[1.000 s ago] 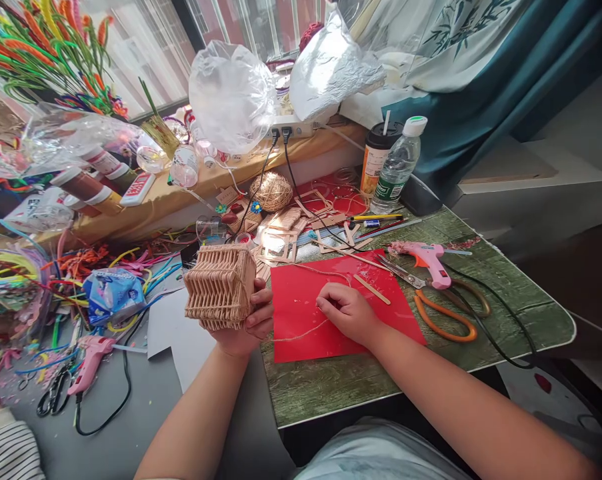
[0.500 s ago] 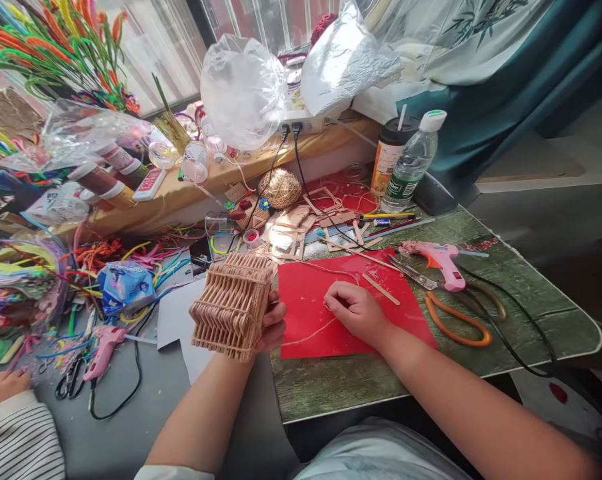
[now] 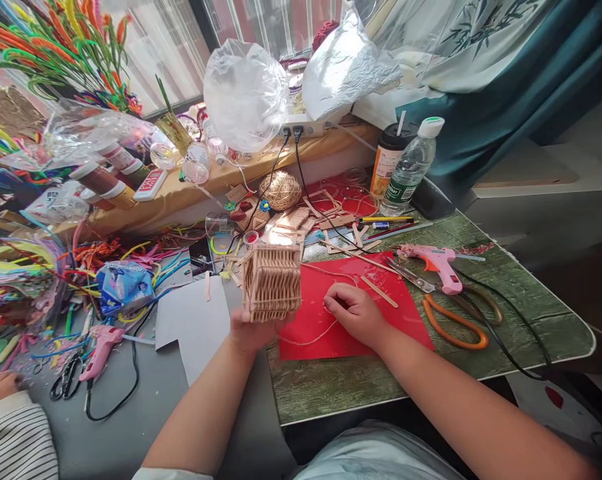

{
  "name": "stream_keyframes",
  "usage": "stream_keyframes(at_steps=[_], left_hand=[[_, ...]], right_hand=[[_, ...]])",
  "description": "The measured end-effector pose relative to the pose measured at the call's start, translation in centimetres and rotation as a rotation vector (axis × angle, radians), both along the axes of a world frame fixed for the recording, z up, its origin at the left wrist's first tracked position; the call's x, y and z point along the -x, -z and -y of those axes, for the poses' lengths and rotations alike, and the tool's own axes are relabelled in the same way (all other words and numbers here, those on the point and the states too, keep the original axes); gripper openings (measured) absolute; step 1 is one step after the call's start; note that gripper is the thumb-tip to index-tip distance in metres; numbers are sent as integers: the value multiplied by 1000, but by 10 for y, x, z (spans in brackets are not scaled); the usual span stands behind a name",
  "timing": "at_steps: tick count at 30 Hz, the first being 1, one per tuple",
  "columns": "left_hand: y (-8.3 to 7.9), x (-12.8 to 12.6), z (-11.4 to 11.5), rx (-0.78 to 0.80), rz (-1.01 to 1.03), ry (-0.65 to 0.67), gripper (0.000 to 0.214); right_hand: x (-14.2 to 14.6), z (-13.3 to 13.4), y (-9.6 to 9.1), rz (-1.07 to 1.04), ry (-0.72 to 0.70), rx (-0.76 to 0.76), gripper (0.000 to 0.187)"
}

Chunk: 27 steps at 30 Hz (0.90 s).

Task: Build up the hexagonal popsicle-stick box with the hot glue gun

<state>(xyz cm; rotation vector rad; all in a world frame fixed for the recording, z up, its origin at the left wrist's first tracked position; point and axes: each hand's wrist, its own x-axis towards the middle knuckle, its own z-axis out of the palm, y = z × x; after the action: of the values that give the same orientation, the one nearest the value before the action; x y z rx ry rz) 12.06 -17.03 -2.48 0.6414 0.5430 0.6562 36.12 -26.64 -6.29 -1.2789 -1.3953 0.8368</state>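
With the left hand (image 3: 245, 335) cupped beneath, I hold the box (image 3: 275, 287) above the bench's (image 3: 338, 393) left edge, presumably to bear its weight and leave the stick walls exposed. The right hand (image 3: 355, 311) rests on the red sheet (image 3: 308, 303), fingers curled; I cannot tell whether they pinch the twine (image 3: 311, 341). The sheet probably shields the bench. Toward the right edge, the glue gun (image 3: 441, 265) and scissors (image 3: 451, 323) lie side by side, apparently for easy reach.
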Motion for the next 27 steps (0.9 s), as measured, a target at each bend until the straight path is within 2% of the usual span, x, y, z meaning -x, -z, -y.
stream_keyframes(at_steps=[4, 6, 8, 12, 15, 18, 22, 27], left_hand=[[9, -17, 2, -262, -246, -89, 76], [13, -24, 1, -346, -331, -130, 85], [18, -26, -2, -381, -402, -152, 94], [27, -20, -6, -414, -536, -101, 98], [30, -17, -5, -491, -618, -66, 99], [28, -17, 0, -591, -663, -30, 100], [19, -22, 6, -668, -673, -15, 101], [10, -27, 9, -667, -625, 37, 94]], right_hand=[[0, 0, -2, 4, 8, -12, 30], [1, 0, -3, 10, 8, -16, 27], [1, 1, -3, 14, 12, -13, 25], [2, 3, 5, -80, 33, 51, 16], [4, 3, 15, -236, 48, 76, 26], [5, 1, 19, -334, 57, 38, 41], [5, -1, 16, -386, 54, 55, 55], [5, -2, 14, -390, 37, 71, 51]])
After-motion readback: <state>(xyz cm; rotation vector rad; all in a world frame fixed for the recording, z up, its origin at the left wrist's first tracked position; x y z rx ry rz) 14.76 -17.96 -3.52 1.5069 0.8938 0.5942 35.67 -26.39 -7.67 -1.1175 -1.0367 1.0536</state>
